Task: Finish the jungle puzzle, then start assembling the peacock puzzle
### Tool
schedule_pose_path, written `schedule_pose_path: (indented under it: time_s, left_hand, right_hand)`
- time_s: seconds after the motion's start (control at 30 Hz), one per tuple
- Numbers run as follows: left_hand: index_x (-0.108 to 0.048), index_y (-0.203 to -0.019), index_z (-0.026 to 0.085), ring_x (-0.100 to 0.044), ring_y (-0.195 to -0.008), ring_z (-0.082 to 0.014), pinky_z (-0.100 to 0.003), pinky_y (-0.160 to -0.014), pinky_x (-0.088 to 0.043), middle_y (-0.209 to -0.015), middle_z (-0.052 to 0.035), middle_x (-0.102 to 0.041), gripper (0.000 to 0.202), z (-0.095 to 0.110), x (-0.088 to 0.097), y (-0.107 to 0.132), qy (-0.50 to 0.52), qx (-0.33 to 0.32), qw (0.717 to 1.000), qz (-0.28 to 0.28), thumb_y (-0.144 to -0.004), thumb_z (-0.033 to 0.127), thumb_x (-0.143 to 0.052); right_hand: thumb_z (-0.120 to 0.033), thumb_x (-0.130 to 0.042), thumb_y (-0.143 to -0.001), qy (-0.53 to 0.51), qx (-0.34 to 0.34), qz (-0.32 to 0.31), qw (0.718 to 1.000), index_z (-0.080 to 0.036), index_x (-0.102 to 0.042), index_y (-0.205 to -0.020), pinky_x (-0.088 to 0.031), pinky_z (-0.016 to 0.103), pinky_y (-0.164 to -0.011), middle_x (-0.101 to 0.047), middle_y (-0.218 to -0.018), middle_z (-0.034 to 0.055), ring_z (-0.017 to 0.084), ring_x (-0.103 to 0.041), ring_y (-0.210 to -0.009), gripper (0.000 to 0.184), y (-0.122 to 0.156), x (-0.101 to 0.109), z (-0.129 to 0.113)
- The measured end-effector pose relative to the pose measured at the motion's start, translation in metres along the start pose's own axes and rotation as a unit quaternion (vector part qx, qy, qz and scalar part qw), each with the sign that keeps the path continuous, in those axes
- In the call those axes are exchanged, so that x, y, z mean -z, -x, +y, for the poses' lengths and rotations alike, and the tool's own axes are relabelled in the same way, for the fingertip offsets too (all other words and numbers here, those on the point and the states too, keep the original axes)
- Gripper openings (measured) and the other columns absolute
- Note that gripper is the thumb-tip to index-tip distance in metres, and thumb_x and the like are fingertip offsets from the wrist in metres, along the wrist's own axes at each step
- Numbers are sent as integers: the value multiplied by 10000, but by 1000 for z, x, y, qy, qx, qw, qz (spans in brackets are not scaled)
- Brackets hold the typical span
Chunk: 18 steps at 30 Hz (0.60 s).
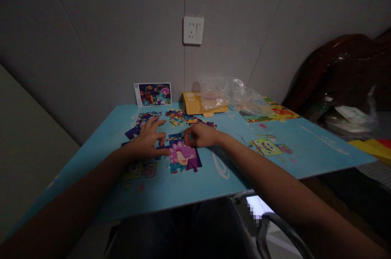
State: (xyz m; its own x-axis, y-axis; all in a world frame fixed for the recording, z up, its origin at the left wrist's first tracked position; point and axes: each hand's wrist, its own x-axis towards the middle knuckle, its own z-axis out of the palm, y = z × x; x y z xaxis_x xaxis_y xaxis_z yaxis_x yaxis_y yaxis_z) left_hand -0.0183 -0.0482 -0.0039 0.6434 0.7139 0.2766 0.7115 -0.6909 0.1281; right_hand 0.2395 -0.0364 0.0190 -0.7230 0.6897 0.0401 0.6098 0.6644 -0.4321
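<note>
A partly joined jigsaw puzzle [183, 155] with a purple bird lies on the blue table [189, 187]. My left hand [148, 140] rests flat on the puzzle's left part, fingers spread and thumb against its left edge. My right hand [200, 134] is curled at the puzzle's upper right edge, fingertips pinched on a puzzle piece I can barely make out. Loose puzzle pieces [180, 118] lie scattered just beyond both hands.
A reference picture card [152, 94] leans on the wall. A yellow box [197, 103] and crumpled clear plastic bags [235, 96] sit at the back. A wall socket [193, 30] is above. A dark wooden chair [345, 67] with clutter stands right.
</note>
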Motion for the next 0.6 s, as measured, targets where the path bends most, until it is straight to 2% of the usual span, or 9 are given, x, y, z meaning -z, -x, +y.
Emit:
schedule_pose_path:
  time_s: [0.1,0.17,0.3,0.43,0.5,0.6]
  left_hand:
    - [-650,-678,150,-205,-1386,-435,-673,-1070,-201,-1459,-148,-390,375,13,-7,-11,-50,-78,994,64,-809,501,-628]
    - [-695,-741,154,-221,-1381,-438,-681,-1060,-210,-1465,-153,-384,325,20,-9,-17,-65,-121,988,75,-845,444,-591]
    - [-706,-854,151,-214,-1395,-430,-659,-1054,-258,-1464,-170,-386,347,28,-13,-23,-97,-146,983,62,-904,425,-500]
    - [-630,-1092,120,-223,-1409,-393,-604,-1090,-264,-1449,-200,-412,352,27,-17,-26,-111,-163,980,37,-927,371,-447]
    - [-608,-1100,113,-228,-1413,-384,-588,-1110,-243,-1421,-201,-447,341,26,-16,-29,-111,-178,978,13,-931,351,-432]
    - [-614,-1019,110,-255,-1404,-387,-579,-1121,-222,-1271,-204,-562,321,25,-15,-35,-113,-200,973,-26,-934,345,-414]
  right_hand:
    - [-115,-647,-753,-16,0,-15,1000,-132,-685,-855,-330,203,-563,-588,-624,-29,99,-502,-574,110,-1,-1,2]
    - [-88,-632,-757,-26,14,-21,999,-124,-660,-809,-349,202,-585,-600,-643,-23,102,-519,-597,69,-3,-2,4]
    - [-12,-612,-730,-36,35,-40,998,-122,-623,-741,-387,206,-638,-633,-693,-8,111,-557,-658,112,-7,-3,6]
    - [-26,-615,-758,-5,21,-84,996,-121,-619,-759,-404,218,-649,-658,-732,6,117,-558,-667,95,-15,3,1]
    - [-51,-616,-776,38,4,-119,992,-114,-631,-791,-410,228,-642,-673,-765,25,124,-559,-665,67,-21,8,-4]
    - [-68,-600,-796,105,-3,-185,977,-101,-654,-839,-422,239,-653,-696,-832,63,139,-583,-703,77,-32,14,-11]
